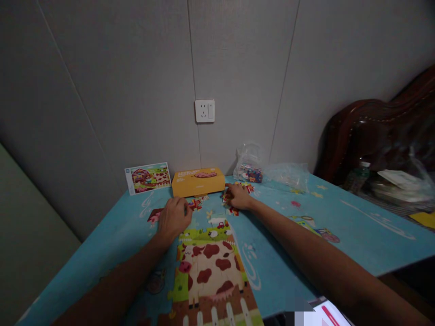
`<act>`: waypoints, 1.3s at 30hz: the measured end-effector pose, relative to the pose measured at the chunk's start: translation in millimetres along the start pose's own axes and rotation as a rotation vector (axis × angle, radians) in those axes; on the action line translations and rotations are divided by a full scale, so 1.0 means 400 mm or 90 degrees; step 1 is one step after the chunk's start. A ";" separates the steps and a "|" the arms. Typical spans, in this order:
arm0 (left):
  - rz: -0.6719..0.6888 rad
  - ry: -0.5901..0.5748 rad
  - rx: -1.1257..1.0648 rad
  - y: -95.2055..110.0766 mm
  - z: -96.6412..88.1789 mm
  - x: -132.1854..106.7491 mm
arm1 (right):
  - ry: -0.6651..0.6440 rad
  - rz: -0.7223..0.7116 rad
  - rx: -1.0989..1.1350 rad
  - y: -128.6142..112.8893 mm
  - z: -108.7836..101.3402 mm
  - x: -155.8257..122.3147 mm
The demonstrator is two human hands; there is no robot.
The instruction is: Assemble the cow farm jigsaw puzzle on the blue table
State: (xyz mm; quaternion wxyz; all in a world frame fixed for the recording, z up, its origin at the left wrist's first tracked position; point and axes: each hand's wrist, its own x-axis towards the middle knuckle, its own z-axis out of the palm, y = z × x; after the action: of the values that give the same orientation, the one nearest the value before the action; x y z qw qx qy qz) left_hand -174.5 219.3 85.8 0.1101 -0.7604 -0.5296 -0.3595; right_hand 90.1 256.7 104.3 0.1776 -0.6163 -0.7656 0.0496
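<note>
A partly assembled farm puzzle (210, 267) showing a spotted cow lies on the blue table (340, 231) in front of me. My left hand (174, 218) rests palm down beside the puzzle's top left, fingers curled over a loose piece I can barely see. My right hand (238, 196) reaches to a small heap of loose red pieces (249, 188) near the yellow box (199, 182), fingers bent onto them. Whether either hand truly grips a piece is hidden.
A picture card (148, 177) of the farm scene leans on the wall at the back left. Clear plastic bags (258, 168) with more pieces lie behind the right hand. A dark wooden chair (374, 131) and clutter stand at the right. A wall socket (204, 111) is above.
</note>
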 end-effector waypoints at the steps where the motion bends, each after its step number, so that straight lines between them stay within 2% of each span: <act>1: -0.007 -0.001 0.003 0.004 -0.002 0.002 | 0.011 0.002 -0.002 -0.001 -0.002 0.002; 5: -0.049 0.020 -0.012 0.000 -0.030 0.018 | 0.063 -0.003 -0.008 0.004 -0.013 -0.004; 9: -0.023 0.016 -0.094 -0.028 -0.067 0.024 | 0.104 -0.014 0.019 0.018 -0.029 -0.017; 13: -0.044 0.012 -0.170 -0.040 -0.070 0.020 | 0.145 -0.030 0.090 0.013 -0.044 -0.028; 16: -0.026 -0.014 -0.197 -0.017 -0.065 0.017 | 0.170 -0.037 0.159 -0.028 -0.040 -0.047; 18: 0.028 -0.063 -0.226 0.012 -0.065 0.011 | 0.168 -0.050 0.231 -0.072 -0.024 -0.071; 21: 0.130 -0.150 -0.267 0.059 -0.066 -0.006 | 0.117 -0.096 0.468 -0.138 0.008 -0.115; 24: 0.120 -0.182 -0.305 0.090 -0.063 -0.020 | 0.098 -0.115 0.597 -0.167 0.026 -0.138; 27: 0.011 -0.156 -0.343 0.090 -0.056 -0.021 | 0.173 -0.089 0.581 -0.143 0.021 -0.124; 30: -0.067 -0.132 -0.384 0.074 -0.049 -0.014 | 0.234 -0.028 0.473 -0.090 0.009 -0.092; 34: -0.085 -0.131 -0.418 0.064 -0.045 -0.010 | 0.226 0.023 0.334 -0.027 0.004 -0.062; 39: -0.115 -0.099 -0.437 0.065 -0.048 -0.015 | 0.177 0.030 0.218 0.001 0.011 -0.046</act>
State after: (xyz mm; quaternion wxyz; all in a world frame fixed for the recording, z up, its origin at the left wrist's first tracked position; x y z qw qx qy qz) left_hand -160.7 193.5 101.2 -0.2246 -0.7279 -0.4500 -0.4660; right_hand 92.4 239.9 96.4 0.3821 -0.5955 -0.6999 0.0975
